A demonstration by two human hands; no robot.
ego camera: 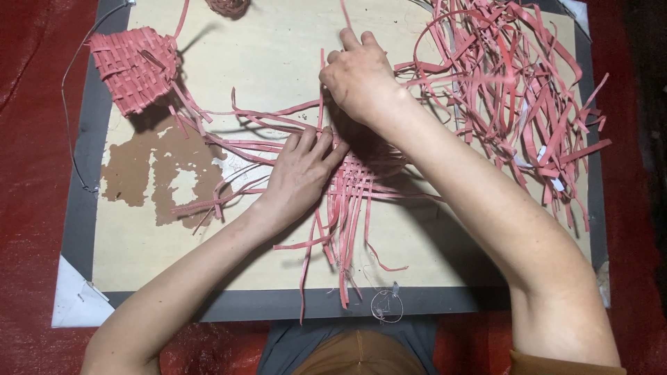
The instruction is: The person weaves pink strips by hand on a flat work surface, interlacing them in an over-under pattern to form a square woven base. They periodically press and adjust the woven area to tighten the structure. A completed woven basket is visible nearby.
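A partly woven mat of pink strips (pixel 361 182) lies in the middle of a pale board (pixel 278 55), with loose strip ends trailing left and toward me. My left hand (pixel 300 173) lies flat on the mat's left side, fingers spread, pressing the strips down. My right hand (pixel 358 75) hovers just beyond the mat, fingers closed around one upright pink strip (pixel 321 90) that runs down into the weave.
A finished small woven pink basket piece (pixel 133 66) sits at the board's far left corner. A big tangle of loose pink strips (pixel 514 90) fills the right side. The board's veneer is worn brown at the left (pixel 139 170). Red floor covering surrounds the board.
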